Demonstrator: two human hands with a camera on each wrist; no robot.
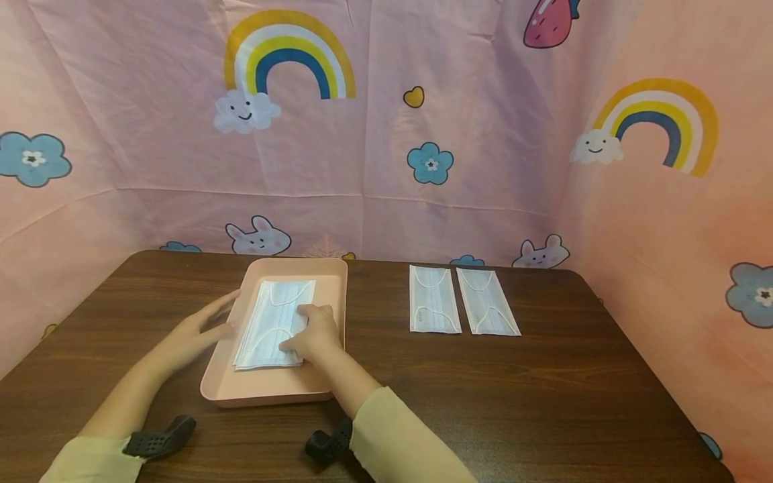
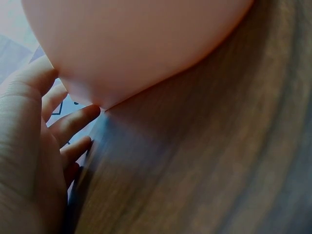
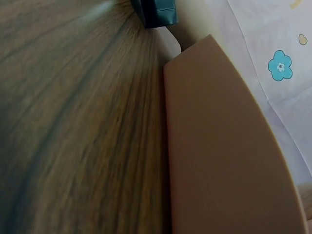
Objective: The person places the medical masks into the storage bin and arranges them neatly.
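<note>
I see left hand (image 1: 190, 337) loose against tray (image 1: 272, 385), right hand (image 1: 321, 333) on mask stack (image 1: 274, 323), can't tell if gripping; two masks (image 1: 434, 299) on counter (image 1: 513, 396).

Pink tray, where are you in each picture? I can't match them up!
Head: the pink tray is left of the middle.
Left wrist: the pink tray is at the top.
Right wrist: the pink tray is right of the middle, reaching the bottom edge.
Shared landmark: the brown table.
</note>
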